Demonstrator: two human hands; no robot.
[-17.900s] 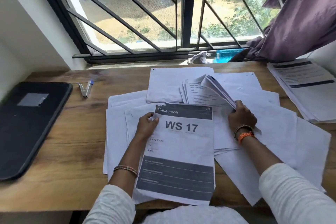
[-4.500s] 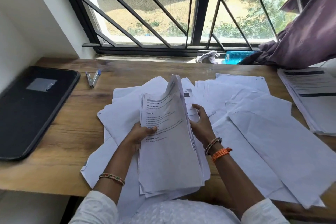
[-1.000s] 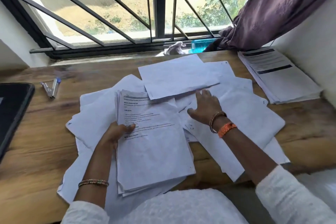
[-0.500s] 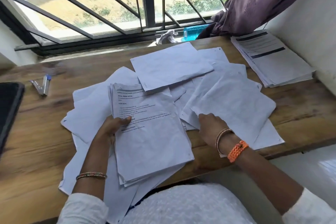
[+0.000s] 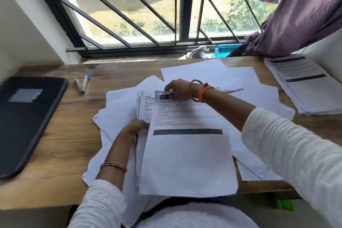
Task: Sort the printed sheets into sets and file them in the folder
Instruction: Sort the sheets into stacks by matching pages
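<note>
Both hands grip paper: the left hand [image 5: 134, 131] holds the stack [image 5: 143, 109], while the right hand [image 5: 177, 89] now pinches a sheet's [image 5: 187, 153] top edge, lying lengthwise toward the window, over the stack on the table [image 5: 64, 135].

i see strong daylight coming through the window [image 5: 140, 11] straight ahead, and the ground outside is nearly washed out. it puts a pale sheen on the far edge of the surface [image 5: 55, 135] by the sill. the sheets [image 5: 185, 163] look cool and bluish-white, with soft shadows under their edges. the right hand [image 5: 178, 89] is smeared with motion blur, and the print is too soft to read. the wide lens bows the window bars and stretches the sleeve [image 5: 296, 153] at the right edge.
</note>
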